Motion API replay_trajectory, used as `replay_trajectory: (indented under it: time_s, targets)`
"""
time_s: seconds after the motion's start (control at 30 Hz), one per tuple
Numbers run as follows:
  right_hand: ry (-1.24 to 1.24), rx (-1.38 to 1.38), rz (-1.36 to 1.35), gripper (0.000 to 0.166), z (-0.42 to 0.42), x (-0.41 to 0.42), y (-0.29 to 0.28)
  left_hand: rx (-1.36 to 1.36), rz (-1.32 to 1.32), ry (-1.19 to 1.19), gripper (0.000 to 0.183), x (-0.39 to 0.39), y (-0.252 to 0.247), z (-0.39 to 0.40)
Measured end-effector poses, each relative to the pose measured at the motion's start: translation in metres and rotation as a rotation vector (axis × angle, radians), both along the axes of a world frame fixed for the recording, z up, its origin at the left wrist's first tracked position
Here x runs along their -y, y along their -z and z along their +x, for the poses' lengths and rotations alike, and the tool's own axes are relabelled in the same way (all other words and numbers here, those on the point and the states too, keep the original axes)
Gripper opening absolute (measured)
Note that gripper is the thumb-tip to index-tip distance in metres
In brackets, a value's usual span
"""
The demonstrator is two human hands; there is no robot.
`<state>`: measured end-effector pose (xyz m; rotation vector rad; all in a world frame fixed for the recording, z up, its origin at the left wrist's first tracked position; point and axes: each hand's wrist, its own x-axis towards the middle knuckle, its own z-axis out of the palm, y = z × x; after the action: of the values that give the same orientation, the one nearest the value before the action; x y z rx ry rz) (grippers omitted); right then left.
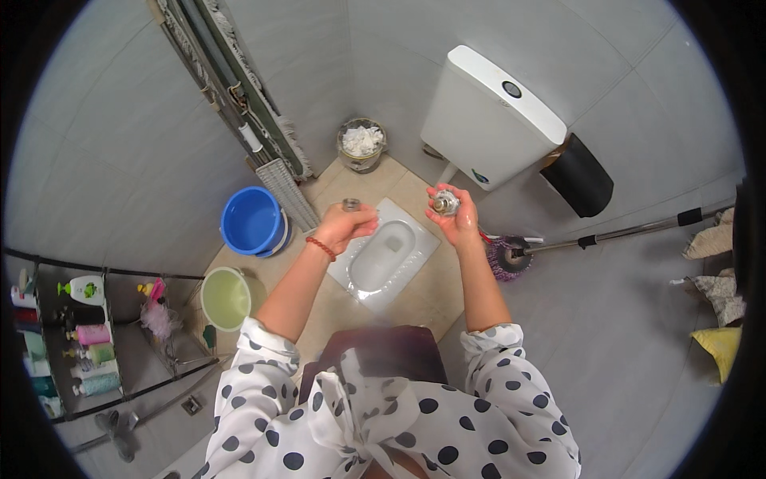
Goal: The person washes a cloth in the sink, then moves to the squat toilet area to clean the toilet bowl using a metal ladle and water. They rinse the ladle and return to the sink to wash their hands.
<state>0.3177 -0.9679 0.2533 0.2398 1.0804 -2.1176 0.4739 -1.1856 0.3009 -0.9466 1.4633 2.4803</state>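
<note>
My left hand [345, 226], with a red bead bracelet at the wrist, is curled around a small clear item [351, 205] whose end shows above the fingers; its kind is not plain. In my right hand [458, 217], palm up, lies a small clear, shiny object [446, 203] with a brownish middle, perhaps a glass bottle or stopper. Below and between the hands, a white ceramic squat toilet [383, 254] is set in the beige tiled floor. The white cistern [497, 114] hangs on the wall beyond my right hand.
At the left stand a blue bucket [252, 220], a pale green bucket [226, 299], leaning mops [239, 102] and a shelf of bottles [90, 334]. A waste bin [362, 145] holds crumpled paper in the corner. A purple mop head [510, 257] and a black holder [577, 175] are at the right.
</note>
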Motion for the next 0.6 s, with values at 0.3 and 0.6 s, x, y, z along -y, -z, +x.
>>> replay_trajectory:
  time_s: [0.3,0.6]
  targets:
    - [-0.380,-1.125,0.535,0.017,0.021,0.017,-0.028,-0.119,0.121,0.208,0.043,0.000,-0.009,-0.001]
    - [-0.263,-1.791,0.878,0.018,0.055,0.040,-0.066,-0.208,-0.067,0.213,0.048,-0.014,-0.010,-0.005]
